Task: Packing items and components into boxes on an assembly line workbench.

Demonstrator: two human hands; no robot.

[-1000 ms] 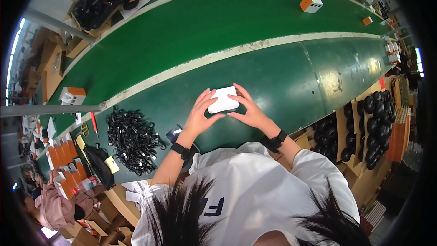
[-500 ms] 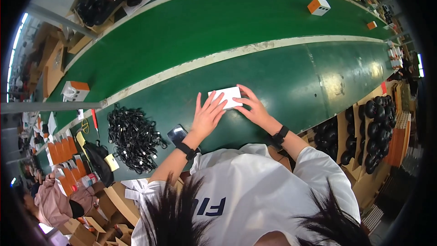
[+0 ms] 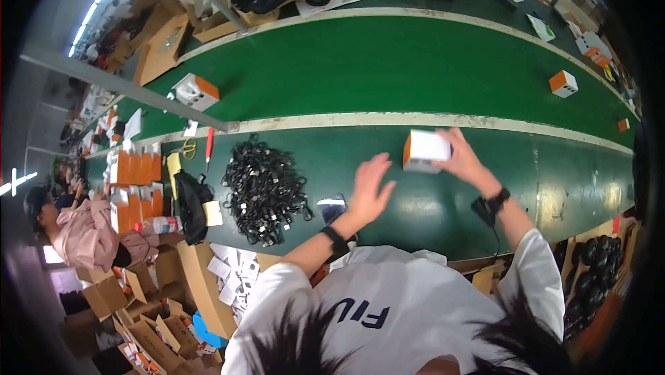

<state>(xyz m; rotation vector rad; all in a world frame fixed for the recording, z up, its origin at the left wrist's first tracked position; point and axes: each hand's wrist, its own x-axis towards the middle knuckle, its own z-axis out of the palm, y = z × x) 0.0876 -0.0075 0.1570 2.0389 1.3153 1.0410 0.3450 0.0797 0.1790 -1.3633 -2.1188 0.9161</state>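
Over green tabletop [image 3: 415, 215]: white-and-orange box [image 3: 427, 147] clamped in right hand [image 3: 464, 159], at two o'clock from empty, loose-fingered left hand [image 3: 370, 191]. Looks closed on top; not yet released. Black cables [image 3: 260, 195] at left hand's nine o'clock, untouched.

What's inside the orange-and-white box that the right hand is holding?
I can't tell: the inside is covered. The orange-and-white box shows a plain white face and an orange side, with no opening visible. The right hand hides part of its right end.

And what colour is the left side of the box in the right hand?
The box has an orange left side, best seen in the head view.
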